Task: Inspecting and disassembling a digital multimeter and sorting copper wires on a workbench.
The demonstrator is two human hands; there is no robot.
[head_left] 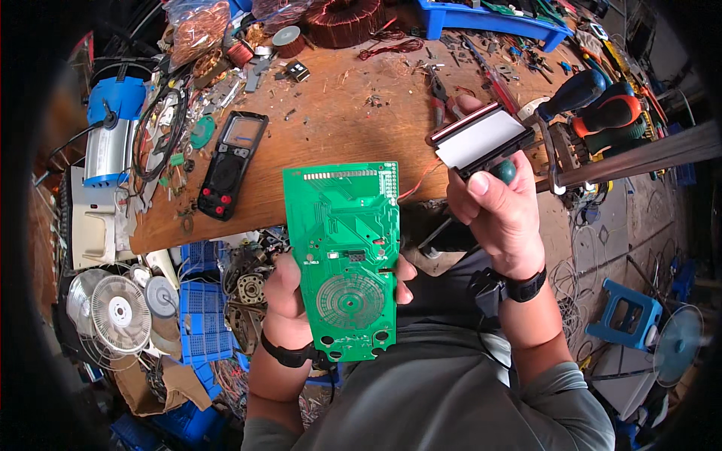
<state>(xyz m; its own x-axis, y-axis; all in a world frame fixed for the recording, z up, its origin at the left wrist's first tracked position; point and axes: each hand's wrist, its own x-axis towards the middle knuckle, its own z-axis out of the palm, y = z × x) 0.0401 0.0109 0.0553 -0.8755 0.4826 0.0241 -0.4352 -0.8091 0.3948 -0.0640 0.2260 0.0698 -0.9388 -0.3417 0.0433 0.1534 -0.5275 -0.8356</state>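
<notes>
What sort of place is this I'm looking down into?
Most likely an electronics repair or salvage workshop: the left hand holds a bare green circuit board, and the littered wooden bench bears an opened black instrument casing and a large copper-coloured coil.

You are in an electronics workshop. Coils (346,31), wire (391,49) and pliers (438,96) litter your bench (331,120); you hold a circuit board (342,225).

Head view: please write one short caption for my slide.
At a cluttered wooden workbench, the left hand holds a green circuit board, the right hand a black-framed white panel.
</notes>
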